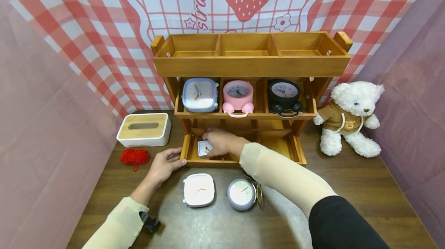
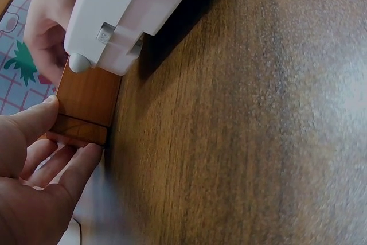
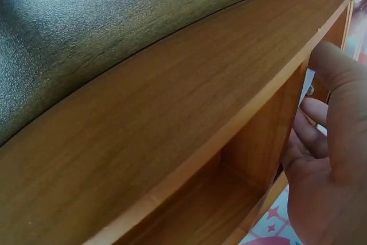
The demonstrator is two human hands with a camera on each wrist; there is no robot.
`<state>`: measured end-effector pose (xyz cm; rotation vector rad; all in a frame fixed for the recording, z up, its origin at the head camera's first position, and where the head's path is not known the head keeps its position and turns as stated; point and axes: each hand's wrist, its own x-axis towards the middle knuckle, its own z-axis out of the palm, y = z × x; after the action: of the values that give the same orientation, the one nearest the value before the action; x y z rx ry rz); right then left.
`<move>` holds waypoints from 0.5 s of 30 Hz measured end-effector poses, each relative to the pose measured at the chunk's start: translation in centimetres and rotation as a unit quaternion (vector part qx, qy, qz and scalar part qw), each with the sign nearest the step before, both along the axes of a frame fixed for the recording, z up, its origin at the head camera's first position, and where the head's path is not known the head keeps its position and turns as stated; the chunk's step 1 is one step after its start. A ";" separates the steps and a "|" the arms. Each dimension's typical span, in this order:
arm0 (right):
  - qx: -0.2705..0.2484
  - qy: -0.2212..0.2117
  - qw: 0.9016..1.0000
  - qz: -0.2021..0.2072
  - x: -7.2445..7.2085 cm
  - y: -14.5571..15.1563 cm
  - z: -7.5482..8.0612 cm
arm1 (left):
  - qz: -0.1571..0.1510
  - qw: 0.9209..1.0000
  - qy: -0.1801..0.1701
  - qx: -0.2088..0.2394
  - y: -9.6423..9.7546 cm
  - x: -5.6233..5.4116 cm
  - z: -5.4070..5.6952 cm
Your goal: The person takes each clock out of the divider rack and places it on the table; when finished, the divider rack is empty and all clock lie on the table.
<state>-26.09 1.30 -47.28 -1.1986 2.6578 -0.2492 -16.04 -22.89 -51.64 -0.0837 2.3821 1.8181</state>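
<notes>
In the head view, my right hand (image 1: 223, 143) reaches into the lower left compartment of a wooden shelf rack (image 1: 252, 66). It holds a small white square clock (image 1: 203, 148) with a purple rim, partly covered by the fingers. The right wrist view shows this hand (image 3: 338, 136) behind the front board (image 3: 172, 96), the clock mostly hidden. My left hand (image 1: 166, 165) grips the bottom tier's front left corner, thumb and fingers on either side of the wood (image 2: 86, 98). Nearer me on the table lie a white clock (image 1: 199, 190) and a round grey clock (image 1: 241, 194).
On the middle tier stand a blue clock (image 1: 200, 94), a pink clock (image 1: 238, 94) and a black clock (image 1: 285, 94). A tissue box (image 1: 160, 140) and red yarn (image 1: 135, 156) lie left. A white teddy bear (image 1: 358, 100) sits right of the rack.
</notes>
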 end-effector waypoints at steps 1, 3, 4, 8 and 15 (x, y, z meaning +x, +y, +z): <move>-0.004 -0.002 1.000 0.003 0.0 0.0 0.0 | 0.000 1.000 0.000 -0.001 0.0 0.0 0.0; -0.011 -0.005 1.000 0.008 0.0 0.1 0.1 | 0.000 1.000 0.000 -0.001 0.1 0.0 0.0; -0.015 -0.006 1.000 0.010 0.1 0.2 0.1 | -0.001 1.000 0.001 -0.003 0.1 0.0 0.0; -0.037 -0.007 0.999 0.013 0.1 0.6 0.4 | -0.004 1.000 0.004 -0.006 0.2 0.1 0.1; -0.096 -0.012 0.995 0.024 0.7 1.8 1.4 | -0.003 1.000 0.005 -0.003 0.1 0.2 0.2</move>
<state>-25.43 3.13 -45.86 -1.3029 2.6288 -0.5174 -15.87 -22.78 -51.41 -0.0676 2.3909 1.8139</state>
